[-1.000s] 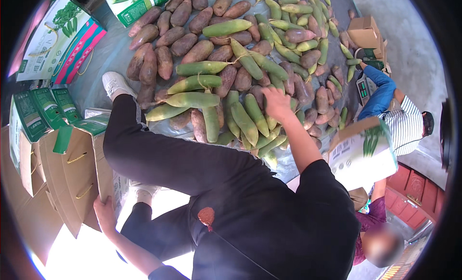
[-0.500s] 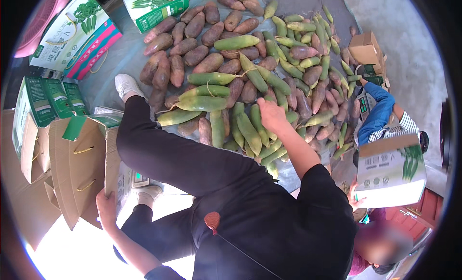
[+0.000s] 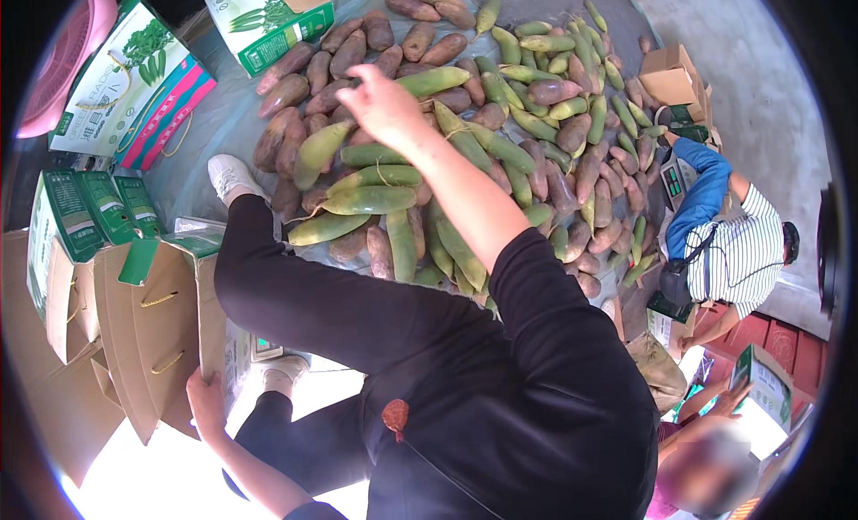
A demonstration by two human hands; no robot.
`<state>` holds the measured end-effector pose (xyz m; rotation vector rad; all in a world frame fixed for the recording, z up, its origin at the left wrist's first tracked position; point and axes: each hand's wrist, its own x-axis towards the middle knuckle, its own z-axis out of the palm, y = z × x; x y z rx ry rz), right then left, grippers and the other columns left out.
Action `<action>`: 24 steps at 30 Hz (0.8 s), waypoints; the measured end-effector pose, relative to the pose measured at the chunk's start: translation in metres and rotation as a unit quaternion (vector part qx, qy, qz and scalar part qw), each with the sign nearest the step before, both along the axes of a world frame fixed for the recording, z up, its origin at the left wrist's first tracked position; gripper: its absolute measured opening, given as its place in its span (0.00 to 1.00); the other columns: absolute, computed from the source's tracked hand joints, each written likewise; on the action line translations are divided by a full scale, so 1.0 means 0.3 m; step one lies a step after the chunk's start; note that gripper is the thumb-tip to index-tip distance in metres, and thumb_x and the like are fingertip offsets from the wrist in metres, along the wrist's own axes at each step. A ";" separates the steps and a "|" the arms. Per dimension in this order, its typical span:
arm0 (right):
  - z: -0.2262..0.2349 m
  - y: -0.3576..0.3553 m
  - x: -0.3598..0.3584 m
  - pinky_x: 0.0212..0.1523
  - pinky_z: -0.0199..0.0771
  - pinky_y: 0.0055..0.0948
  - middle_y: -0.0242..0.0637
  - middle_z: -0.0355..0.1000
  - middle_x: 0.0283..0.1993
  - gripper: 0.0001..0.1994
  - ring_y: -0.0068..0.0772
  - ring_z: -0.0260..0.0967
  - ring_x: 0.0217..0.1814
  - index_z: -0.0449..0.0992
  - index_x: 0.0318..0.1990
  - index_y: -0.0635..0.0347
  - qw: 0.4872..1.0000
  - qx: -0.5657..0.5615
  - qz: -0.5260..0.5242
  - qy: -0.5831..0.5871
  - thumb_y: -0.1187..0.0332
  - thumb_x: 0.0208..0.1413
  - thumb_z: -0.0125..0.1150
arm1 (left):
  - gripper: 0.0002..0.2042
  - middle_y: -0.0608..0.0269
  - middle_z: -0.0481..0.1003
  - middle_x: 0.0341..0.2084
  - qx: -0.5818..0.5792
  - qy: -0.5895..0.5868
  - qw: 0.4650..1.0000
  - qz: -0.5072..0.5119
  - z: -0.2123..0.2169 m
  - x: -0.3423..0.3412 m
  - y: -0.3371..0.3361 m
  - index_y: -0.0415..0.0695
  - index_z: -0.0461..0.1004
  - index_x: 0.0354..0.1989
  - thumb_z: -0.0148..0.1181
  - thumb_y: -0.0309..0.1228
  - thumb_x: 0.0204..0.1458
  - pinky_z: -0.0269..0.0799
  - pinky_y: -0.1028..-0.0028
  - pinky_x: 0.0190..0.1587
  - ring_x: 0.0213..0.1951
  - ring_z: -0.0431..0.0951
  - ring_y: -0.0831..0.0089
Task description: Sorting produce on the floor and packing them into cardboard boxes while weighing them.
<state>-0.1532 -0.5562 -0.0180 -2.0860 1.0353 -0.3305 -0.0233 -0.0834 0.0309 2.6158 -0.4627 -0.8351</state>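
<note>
My right hand (image 3: 382, 106) is over the pile at the far left, fingers apart and holding nothing. Beside its fingertips, a green radish (image 3: 320, 153) lies across reddish-purple radishes (image 3: 281, 137). More green radishes (image 3: 371, 201) lie between this hand and my raised knee. Down at the left, my left hand (image 3: 207, 402) grips the edge of an upright cardboard gift box (image 3: 207, 305) with its top flaps raised. The inside of that box is hidden from here.
Folded green-and-white boxes (image 3: 67, 207) stand at the left, near a printed box (image 3: 125, 82) and a pink basket (image 3: 76, 50). A scale (image 3: 265, 348) sits by my foot. At right, a person in stripes (image 3: 746, 243) bends near another scale (image 3: 672, 185); another person handles a box (image 3: 764, 386).
My right hand has moved from the middle of the pile to its far left. A green radish now lies there on the purple ones. My left hand stays on the box edge.
</note>
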 end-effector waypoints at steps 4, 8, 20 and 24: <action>-0.288 -0.205 -0.207 0.50 0.70 0.43 0.44 0.73 0.46 0.20 0.47 0.68 0.51 0.72 0.47 0.57 0.977 -0.169 -0.060 0.112 0.54 0.51 0.59 | 0.12 0.48 0.72 0.22 0.041 0.025 0.999 -0.001 0.043 0.002 -0.033 0.29 0.70 0.41 0.48 0.22 0.50 0.66 0.66 0.36 0.25 0.67 0.66; -0.445 -0.351 -0.470 0.55 0.66 0.49 0.39 0.67 0.55 0.23 0.46 0.60 0.61 0.70 0.51 0.52 0.929 -0.139 -0.105 0.328 0.54 0.49 0.62 | 0.12 0.49 0.71 0.22 0.038 0.032 0.999 0.018 0.005 0.021 -0.018 0.29 0.70 0.40 0.49 0.22 0.49 0.66 0.66 0.36 0.25 0.67 0.66; -0.536 -0.309 -0.505 0.60 0.56 0.58 0.35 0.51 0.67 0.50 0.41 0.46 0.70 0.49 0.67 0.43 0.836 -0.036 -0.075 0.543 0.48 0.35 0.73 | 0.10 0.48 0.72 0.22 0.048 -0.011 0.998 0.048 -0.026 0.014 0.015 0.29 0.71 0.39 0.50 0.21 0.49 0.66 0.65 0.36 0.26 0.69 0.63; -0.546 -0.363 -0.513 0.59 0.57 0.56 0.38 0.53 0.64 0.52 0.43 0.47 0.69 0.51 0.65 0.46 0.827 -0.027 -0.061 0.558 0.48 0.30 0.75 | 0.11 0.46 0.73 0.25 0.054 -0.008 0.997 0.054 -0.039 0.022 0.034 0.30 0.71 0.40 0.51 0.21 0.49 0.67 0.64 0.38 0.28 0.72 0.59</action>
